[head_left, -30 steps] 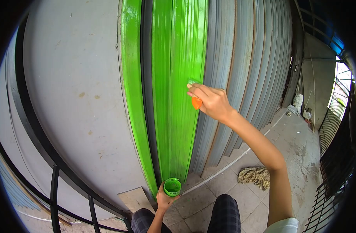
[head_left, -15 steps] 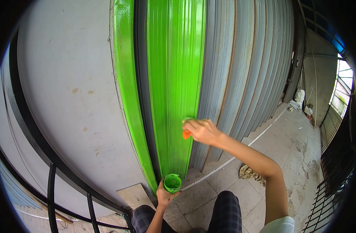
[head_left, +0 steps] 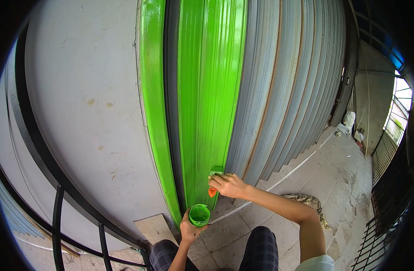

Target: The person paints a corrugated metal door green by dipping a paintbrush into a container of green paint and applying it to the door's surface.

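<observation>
My right hand (head_left: 229, 185) is closed around a paintbrush (head_left: 212, 192) with an orange handle. Its green-coated bristles point up and rest against the lower part of a green-painted metal door panel (head_left: 209, 90). Below and slightly left, my left hand (head_left: 191, 229) grips a small cup of green paint (head_left: 200, 215), its opening facing up and its walls smeared with paint. The cup sits close to the foot of the green panel. Fingers of the right hand hide the middle of the brush.
Unpainted grey folding door panels (head_left: 279, 90) run off to the right. A light grey wall (head_left: 85, 113) stands on the left behind a black metal railing (head_left: 58, 212). A crumpled cloth (head_left: 308, 201) lies on the tiled floor (head_left: 342, 180), partly behind my right forearm.
My right hand has moved down the green panel with the paintbrush, closer to the cup. The left hand holds the cup in nearly the same spot. The view has shifted slightly.
</observation>
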A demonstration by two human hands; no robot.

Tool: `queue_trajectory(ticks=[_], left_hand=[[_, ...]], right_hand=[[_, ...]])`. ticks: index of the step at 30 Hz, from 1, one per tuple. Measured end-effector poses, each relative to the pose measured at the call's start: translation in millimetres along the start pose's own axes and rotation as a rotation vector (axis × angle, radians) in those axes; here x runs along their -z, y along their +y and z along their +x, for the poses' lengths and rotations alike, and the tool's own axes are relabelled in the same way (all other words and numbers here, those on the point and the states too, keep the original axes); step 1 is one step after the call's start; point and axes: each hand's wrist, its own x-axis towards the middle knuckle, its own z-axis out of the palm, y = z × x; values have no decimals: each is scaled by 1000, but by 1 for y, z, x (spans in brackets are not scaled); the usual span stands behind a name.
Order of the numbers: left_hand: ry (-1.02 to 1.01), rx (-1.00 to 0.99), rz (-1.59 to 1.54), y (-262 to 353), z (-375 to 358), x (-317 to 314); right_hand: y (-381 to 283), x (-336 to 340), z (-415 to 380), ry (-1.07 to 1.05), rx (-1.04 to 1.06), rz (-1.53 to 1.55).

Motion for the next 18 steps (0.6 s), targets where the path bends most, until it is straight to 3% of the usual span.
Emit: queue_trajectory(ticks=[3, 6, 9, 10, 13, 18], left_hand=[[4, 2, 13, -1, -2, 1], [22, -9, 45, -3, -2, 0], [15, 15, 30, -6, -1, 1], [17, 22, 25, -6, -2, -1], [17, 39, -1, -2, 1, 2], [39, 72, 12, 0, 0, -1]], right_hand=[[52, 11, 21, 84, -62, -64], [78, 67, 67, 273, -89, -125], [75, 88, 82, 439, 12, -458], [69, 81, 75, 412, -70, -417], [48, 30, 37, 237, 5, -506], [6, -30, -29, 18, 2, -309]])
